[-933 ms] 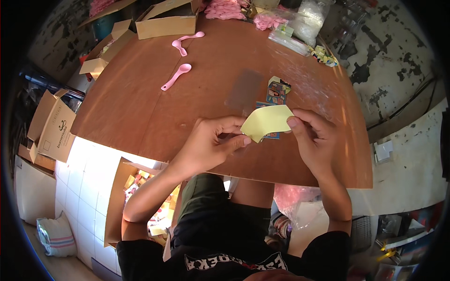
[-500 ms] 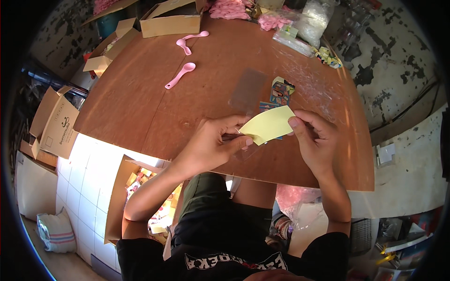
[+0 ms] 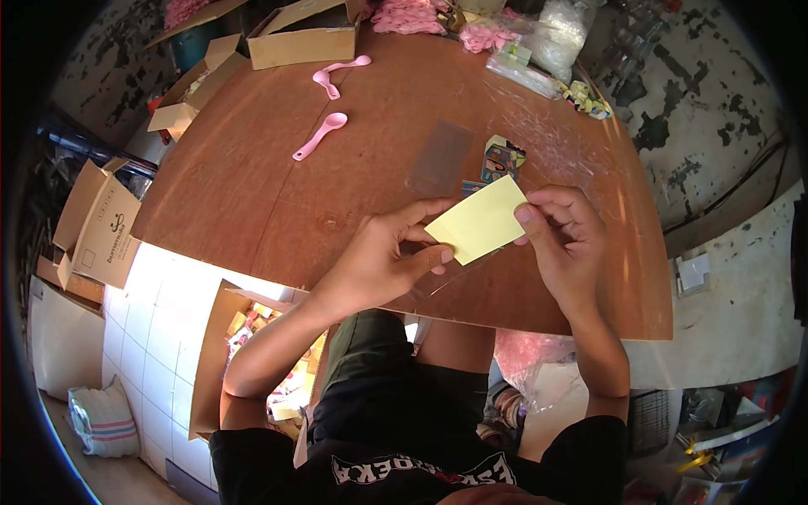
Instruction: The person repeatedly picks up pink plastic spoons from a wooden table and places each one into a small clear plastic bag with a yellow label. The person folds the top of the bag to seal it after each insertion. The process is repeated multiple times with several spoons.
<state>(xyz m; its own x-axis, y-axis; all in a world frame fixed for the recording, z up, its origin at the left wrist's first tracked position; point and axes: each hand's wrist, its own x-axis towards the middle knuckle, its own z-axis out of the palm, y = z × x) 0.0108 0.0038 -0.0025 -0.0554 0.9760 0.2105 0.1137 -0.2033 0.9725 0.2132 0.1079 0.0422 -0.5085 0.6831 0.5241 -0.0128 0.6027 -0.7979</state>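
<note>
L hand (image 3: 380, 250) & R hand (image 3: 562, 233) pinch yellow card (image 3: 478, 222) at opp. ends, approx. over near side of brown table (image 3: 370, 172), so uneven thumb pressure could prob. crease it.

The yellow card (image 3: 478, 220) hides some of my left grip's (image 3: 377, 250) fingers and part of a blue piece (image 3: 473, 187) just beyond; farther off, the upper edge cuts a pink heap (image 3: 408, 17).

Brown wooden worktop (image 3: 227, 194) — pink plastic spoons (image 3: 318, 139) lie far left, a flat grey rectangular sheet (image 3: 442, 156) and dark printed card pieces (image 3: 502, 160) right of centre, a clear plastic packet (image 3: 523, 77) at far right.
</note>
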